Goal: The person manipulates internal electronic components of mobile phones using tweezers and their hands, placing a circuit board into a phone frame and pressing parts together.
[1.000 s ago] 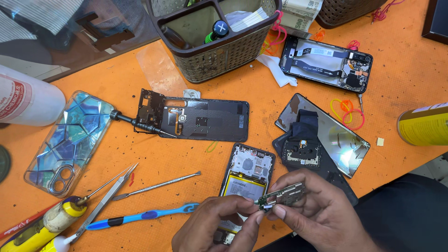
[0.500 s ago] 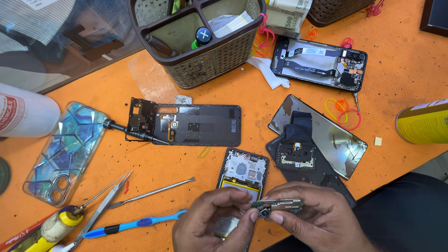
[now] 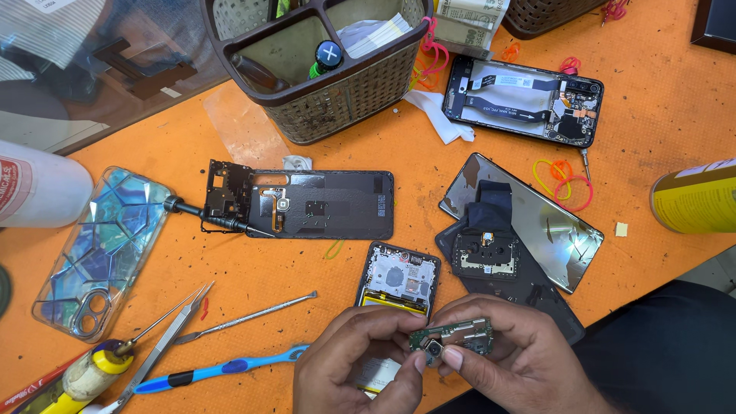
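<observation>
Board lifted slightly since earlier frame, camera module now facing up | green circuit board (image 3: 452,337) pinched by left hand (image 3: 360,368) and right hand (image 3: 514,360) fingers, just below opened phone (image 3: 399,280) | near tabletop (image 3: 253,276) front edge; bare orange patch left of phone.

One view only, worn on the head, looking steeply down from close range onto the orange table (image 3: 230,276). The near table edge sits at bottom right, the far side at top. Both hands are low in centre frame.
</observation>
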